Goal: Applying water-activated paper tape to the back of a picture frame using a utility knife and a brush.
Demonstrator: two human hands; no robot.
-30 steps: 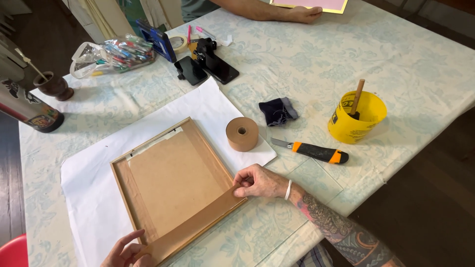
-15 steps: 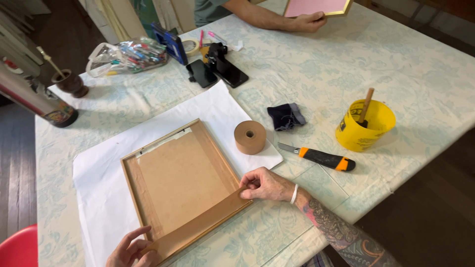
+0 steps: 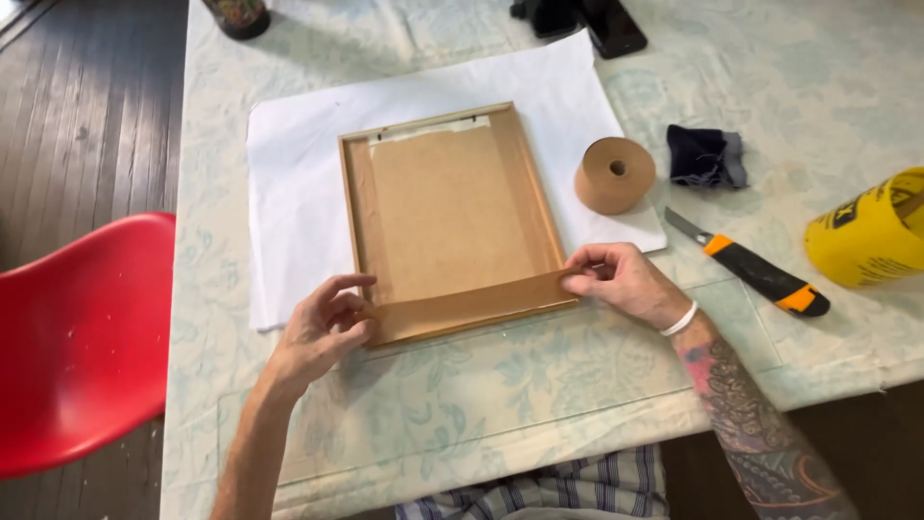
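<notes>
Wooden picture frame lying face-down (image 3: pixel 452 217) on white paper sheet (image 3: pixel 298 144), brown paper tape roll (image 3: pixel 615 174) right of it, orange-and-black utility knife (image 3: pixel 760 274) further right, red plastic chair (image 3: pixel 82 337) left of table.

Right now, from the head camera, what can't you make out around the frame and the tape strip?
- Frame front: face down on the white paper.
- Strip of brown tape, both ends: covered by left hand and right hand.
- Yellow tub: cut off by right edge.
- Dark objects: cut off by top edge.

Right of frame (image 3: pixel 452 217): tape roll (image 3: pixel 615 174), cloth (image 3: pixel 705 156), knife (image 3: pixel 756 273), yellow tub (image 3: pixel 871 229) crowd passage. Near edge: bare tablecloth (image 3: pixel 500 385).
</notes>
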